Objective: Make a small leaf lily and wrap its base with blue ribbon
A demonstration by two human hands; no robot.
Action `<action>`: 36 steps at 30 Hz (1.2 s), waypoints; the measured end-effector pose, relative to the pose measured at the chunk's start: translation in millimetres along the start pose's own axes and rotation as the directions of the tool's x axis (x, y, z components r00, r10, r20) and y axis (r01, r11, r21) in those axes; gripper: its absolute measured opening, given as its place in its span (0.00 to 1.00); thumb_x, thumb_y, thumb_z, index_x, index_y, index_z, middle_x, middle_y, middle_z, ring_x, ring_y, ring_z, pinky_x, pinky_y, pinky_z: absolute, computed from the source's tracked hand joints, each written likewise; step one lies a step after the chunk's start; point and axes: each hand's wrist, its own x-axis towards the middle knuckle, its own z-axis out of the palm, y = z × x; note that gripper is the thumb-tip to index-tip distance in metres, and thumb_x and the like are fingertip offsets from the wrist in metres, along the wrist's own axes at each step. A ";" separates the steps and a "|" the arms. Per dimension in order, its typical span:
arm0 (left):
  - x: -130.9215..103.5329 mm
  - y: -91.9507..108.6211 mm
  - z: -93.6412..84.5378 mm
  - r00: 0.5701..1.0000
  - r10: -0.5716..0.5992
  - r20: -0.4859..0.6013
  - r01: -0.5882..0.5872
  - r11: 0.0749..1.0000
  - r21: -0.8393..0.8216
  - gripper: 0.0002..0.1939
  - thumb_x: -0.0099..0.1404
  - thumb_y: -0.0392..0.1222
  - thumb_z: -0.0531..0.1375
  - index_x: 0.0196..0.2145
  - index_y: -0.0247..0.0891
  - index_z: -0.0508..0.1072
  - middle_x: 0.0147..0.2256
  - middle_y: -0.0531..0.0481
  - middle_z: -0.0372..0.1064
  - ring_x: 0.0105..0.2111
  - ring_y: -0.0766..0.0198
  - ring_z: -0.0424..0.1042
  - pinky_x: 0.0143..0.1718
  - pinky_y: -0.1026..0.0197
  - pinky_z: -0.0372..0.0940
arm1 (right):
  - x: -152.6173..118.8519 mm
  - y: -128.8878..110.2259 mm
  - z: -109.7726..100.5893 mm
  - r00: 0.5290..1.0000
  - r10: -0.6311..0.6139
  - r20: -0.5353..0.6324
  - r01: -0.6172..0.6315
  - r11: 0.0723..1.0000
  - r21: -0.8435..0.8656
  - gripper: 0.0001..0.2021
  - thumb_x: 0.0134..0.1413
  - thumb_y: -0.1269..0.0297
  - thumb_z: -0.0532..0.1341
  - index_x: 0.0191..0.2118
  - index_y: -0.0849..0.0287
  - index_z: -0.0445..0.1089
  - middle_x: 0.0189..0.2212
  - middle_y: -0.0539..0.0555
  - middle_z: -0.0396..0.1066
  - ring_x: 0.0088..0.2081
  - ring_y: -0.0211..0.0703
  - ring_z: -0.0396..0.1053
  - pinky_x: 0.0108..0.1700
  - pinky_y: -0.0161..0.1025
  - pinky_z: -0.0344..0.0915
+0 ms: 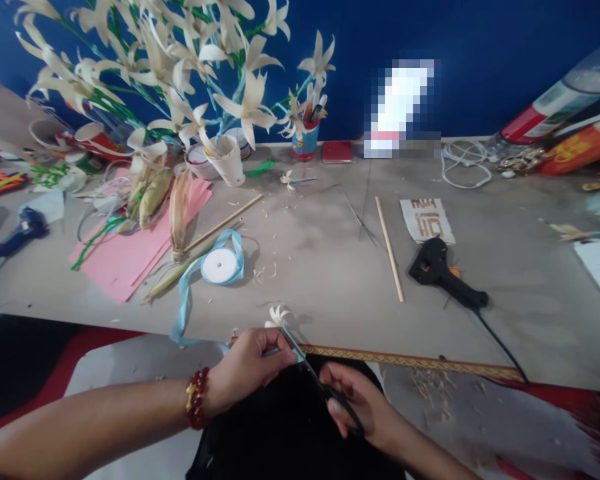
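Observation:
At the table's front edge, my left hand is closed, thumb and fingers pinching a light blue ribbon. The ribbon runs left from the hand and up to its white spool on the table. Black-handled scissors are in my right hand, with fingers in the handle loops. Their blades point up and left, touching or very near the ribbon beside my left thumb. Just beyond my left fingers is a small cream flower; whether that hand holds its stem is hidden.
A black glue gun lies on the right, its cord hanging over the edge. Wooden sticks, pink paper, dried husks and a blue glue gun lie around. Cream flowers stand in a white cup behind.

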 end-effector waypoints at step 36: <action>-80.9 55.6 -137.9 0.377 0.915 -0.141 -0.204 0.231 0.951 0.11 0.69 0.38 0.56 0.47 0.39 0.74 0.38 0.47 0.78 0.35 0.60 0.74 0.37 0.61 0.66 | 21.9 -108.5 6.0 0.834 -0.552 0.012 0.016 0.003 -1.000 0.06 0.57 0.59 0.63 0.36 0.55 0.71 0.32 0.52 0.74 0.33 0.45 0.72 0.33 0.37 0.62</action>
